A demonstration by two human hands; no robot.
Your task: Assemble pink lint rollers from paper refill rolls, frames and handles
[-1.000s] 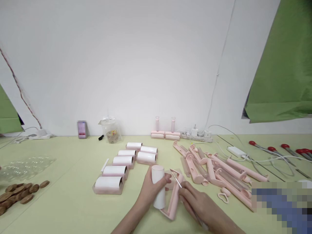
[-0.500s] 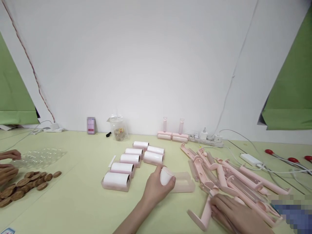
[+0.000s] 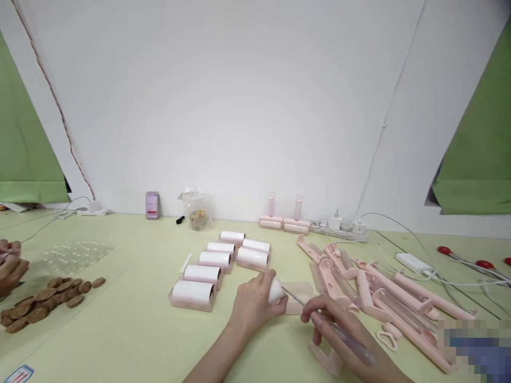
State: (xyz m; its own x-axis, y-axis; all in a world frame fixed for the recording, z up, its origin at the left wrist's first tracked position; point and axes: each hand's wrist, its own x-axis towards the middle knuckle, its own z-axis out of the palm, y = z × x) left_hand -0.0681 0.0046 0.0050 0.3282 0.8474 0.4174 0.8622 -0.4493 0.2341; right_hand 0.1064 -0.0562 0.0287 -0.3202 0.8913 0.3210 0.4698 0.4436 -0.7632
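My left hand is closed around a white paper roll, one end of it turned to the right. In my right hand is a thin metal-shafted tool with a clear handle, held like a pen. Its tip is at the end of the roll; whether it goes in, I cannot tell. Behind the roll lies a translucent pink case with no roll visible in it. Under my right hand is a pink plastic frame, partly hidden.
Several white rolls in pink cases stand left of centre. Pink roller frames are heaped at right. Brown wooden discs and another person's hands are at far left. Two assembled rollers stand by the wall near a power strip.
My right hand has moved left from the heap and brought the tool's tip to the roll. The roll has tilted in my left hand. The other person's hands have lifted slightly.
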